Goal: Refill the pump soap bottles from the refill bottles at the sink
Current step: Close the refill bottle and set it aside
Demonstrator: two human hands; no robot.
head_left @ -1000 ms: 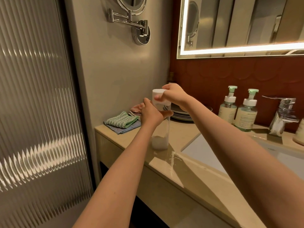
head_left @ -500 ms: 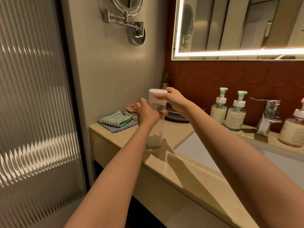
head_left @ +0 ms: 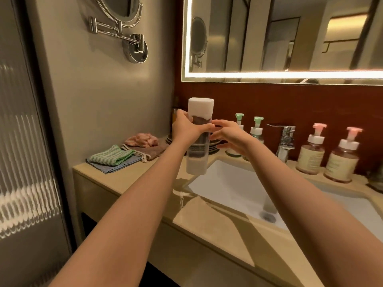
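Left hand (head_left: 186, 129) fingers wrap the clear refill bottle (head_left: 198, 139), held upright above the counter (head_left: 132, 179); right hand (head_left: 230, 134), fingers spread open, is just beside it.

The left hand (head_left: 187, 129) grips a clear refill bottle (head_left: 199, 137) above the counter (head_left: 132, 179), right hand (head_left: 230, 134) beside it.

left hand (head_left: 187, 129): centre of frame, fingers curled in a firm wrap, thumb toward the camera | right hand (head_left: 230, 134): just right of it, fingers spread and loose, fingertips pointing left | both forearms bare, stretched forward from the lower edge, converging at mid-frame
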